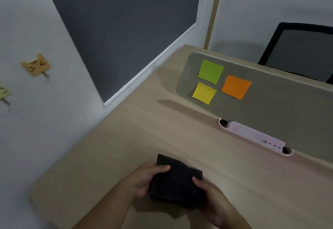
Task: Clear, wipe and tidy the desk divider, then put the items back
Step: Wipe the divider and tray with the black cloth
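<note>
A folded black cloth (175, 183) is held just above the wooden desk (126, 138) near its front edge. My left hand (144, 180) grips its left side with the thumb on top. My right hand (210, 196) grips its right side. The grey desk divider (281, 106) stands along the far side of the desk. Three sticky notes are stuck on it: a green sticky note (210, 71), a yellow sticky note (204, 92) below it and an orange sticky note (235, 87) to their right.
A pale cable slot cover (254, 135) lies in the desk at the divider's foot. A black chair back (302, 48) shows behind the divider. On the left wall are cat-shaped hooks (36, 65) and a dark panel (122, 21).
</note>
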`<state>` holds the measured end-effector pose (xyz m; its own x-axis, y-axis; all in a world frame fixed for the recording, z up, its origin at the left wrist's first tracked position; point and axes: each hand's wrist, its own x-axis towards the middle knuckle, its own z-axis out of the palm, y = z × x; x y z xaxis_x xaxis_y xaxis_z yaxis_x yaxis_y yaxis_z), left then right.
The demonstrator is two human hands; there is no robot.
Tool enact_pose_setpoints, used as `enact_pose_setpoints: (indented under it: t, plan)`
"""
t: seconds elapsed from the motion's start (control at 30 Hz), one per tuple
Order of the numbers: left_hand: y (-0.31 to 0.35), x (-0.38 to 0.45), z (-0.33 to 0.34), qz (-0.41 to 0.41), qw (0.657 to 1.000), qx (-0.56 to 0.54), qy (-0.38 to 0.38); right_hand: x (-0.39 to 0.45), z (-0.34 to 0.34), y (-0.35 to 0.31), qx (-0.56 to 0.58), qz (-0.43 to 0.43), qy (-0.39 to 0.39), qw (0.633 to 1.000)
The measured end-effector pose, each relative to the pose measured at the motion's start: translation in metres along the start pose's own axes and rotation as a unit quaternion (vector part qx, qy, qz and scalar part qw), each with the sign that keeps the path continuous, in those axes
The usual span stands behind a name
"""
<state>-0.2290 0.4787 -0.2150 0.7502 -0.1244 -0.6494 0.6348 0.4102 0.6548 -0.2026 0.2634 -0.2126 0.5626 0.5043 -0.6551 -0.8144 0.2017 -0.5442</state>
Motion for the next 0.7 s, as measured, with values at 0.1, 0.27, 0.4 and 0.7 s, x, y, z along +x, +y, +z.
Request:
enact_pose_setpoints:
  t: [0.1,0.27,0.4,0.7]
  plan:
    - [0.012,0.003,0.006,0.059,0.997,0.053,0.025,0.008,0.013,-0.016,0.008,-0.084,0.048,0.995]
    - [0.029,0.038,0.0,0.142,0.938,0.283,0.14,0.02,0.021,-0.015,-0.072,-0.152,0.158,0.973]
    - [-0.001,0.038,-0.021,0.077,0.9,0.348,0.249,0.024,0.011,0.024,-0.272,-0.113,0.19,0.936]
    - [-0.065,0.034,-0.054,0.018,0.921,0.312,0.233,0.028,0.002,0.024,-0.197,-0.041,0.161,0.966]
